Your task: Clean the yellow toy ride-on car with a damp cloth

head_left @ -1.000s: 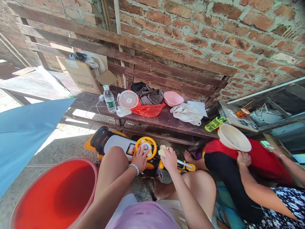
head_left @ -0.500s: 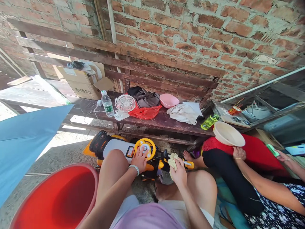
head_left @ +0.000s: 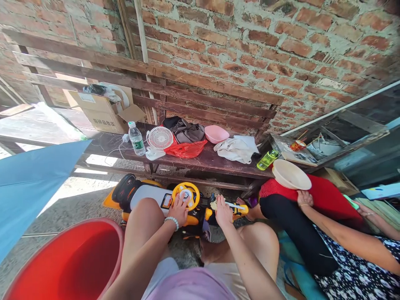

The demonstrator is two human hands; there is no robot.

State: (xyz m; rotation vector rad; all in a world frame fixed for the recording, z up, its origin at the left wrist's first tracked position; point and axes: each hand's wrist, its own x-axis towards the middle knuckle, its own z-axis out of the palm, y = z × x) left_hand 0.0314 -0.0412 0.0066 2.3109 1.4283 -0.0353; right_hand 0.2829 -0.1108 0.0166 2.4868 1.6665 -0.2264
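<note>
A yellow, black and white ride-on toy car (head_left: 146, 196) lies on the concrete floor in front of my knees. My left hand (head_left: 178, 209), with a bead bracelet on the wrist, is closed over the car's yellow steering wheel (head_left: 186, 193). My right hand (head_left: 223, 210) is closed on a pale yellowish cloth (head_left: 214, 204) and presses it against the car's front end, beside the yellow bumper (head_left: 237, 207).
A red tub (head_left: 65, 262) stands at the lower left, a blue sheet (head_left: 28, 183) beside it. The wooden bench (head_left: 218, 160) behind holds a water bottle (head_left: 136, 139), small fan (head_left: 159, 139), red bag, pink bowl (head_left: 216, 133) and white cloth. Another person sits at the right with a cream basin (head_left: 289, 175).
My right hand lifted the cloth off the car for a moment, then brought it back down onto the front end. My left hand stayed on the steering wheel. My view shifted slightly.
</note>
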